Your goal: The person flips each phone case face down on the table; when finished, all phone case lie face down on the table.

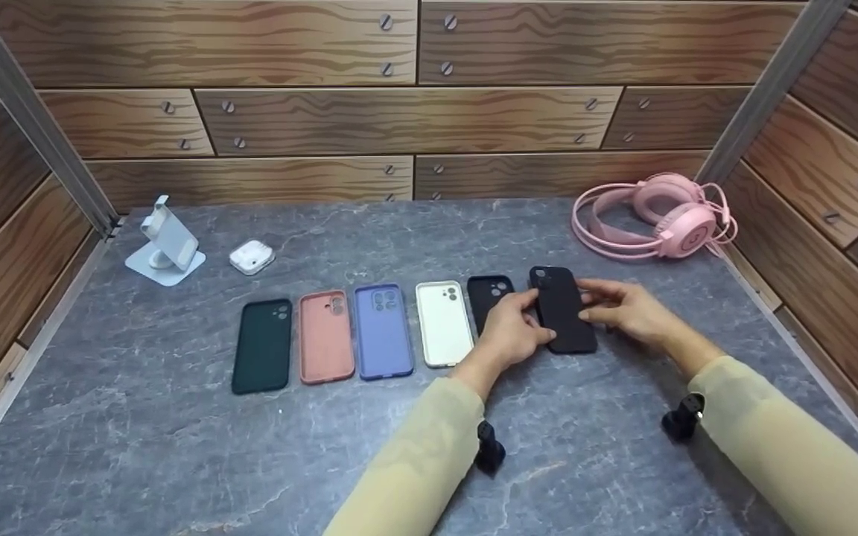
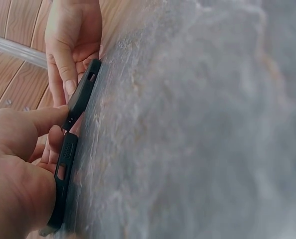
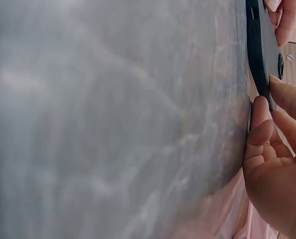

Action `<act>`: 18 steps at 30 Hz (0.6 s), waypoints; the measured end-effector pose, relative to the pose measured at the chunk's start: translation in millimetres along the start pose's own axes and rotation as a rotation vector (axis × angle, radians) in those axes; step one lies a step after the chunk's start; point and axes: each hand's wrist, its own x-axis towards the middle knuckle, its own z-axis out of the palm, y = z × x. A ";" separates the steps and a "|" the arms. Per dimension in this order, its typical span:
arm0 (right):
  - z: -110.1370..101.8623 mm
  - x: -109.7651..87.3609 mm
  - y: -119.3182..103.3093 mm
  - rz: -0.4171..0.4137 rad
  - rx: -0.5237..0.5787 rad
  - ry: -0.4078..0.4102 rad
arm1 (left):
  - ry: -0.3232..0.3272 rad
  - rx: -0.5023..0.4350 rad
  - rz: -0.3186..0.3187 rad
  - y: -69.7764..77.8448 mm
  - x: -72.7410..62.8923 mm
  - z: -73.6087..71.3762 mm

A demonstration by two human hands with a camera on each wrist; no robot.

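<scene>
At the right end of a row lies a black phone case (image 1: 564,316), slightly tilted, its right edge raised off the table. My left hand (image 1: 507,331) holds its left edge between thumb and fingers. On the opposite edge my right hand (image 1: 634,313) pinches it, thumb on top (image 3: 286,94) and fingertips beneath. Another black phone case (image 1: 482,294) lies just left, partly hidden under my left hand; in the left wrist view this neighbouring case (image 2: 63,179) sits close to the held one (image 2: 83,94). Further left lies a white phone case (image 1: 444,327).
Blue (image 1: 384,335), pink (image 1: 327,339) and dark green (image 1: 261,350) phone cases continue the row leftward. Behind them stand a white stand (image 1: 172,246) and a small white box (image 1: 252,257). Pink headphones (image 1: 686,231) lie at the back right. Wood-patterned walls (image 1: 310,119) enclose the table.
</scene>
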 end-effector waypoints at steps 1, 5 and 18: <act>0.1 -0.2 0.2 0.002 0.002 -0.002 | 0.002 0.003 0.001 -0.1 -0.1 0.2; -0.6 -1.3 1.1 0.004 0.010 -0.005 | 0.008 0.012 0.011 0.8 0.0 0.9; 2.1 0.6 3.7 -0.026 0.024 0.027 | 0.010 0.034 0.034 -0.9 0.8 -1.1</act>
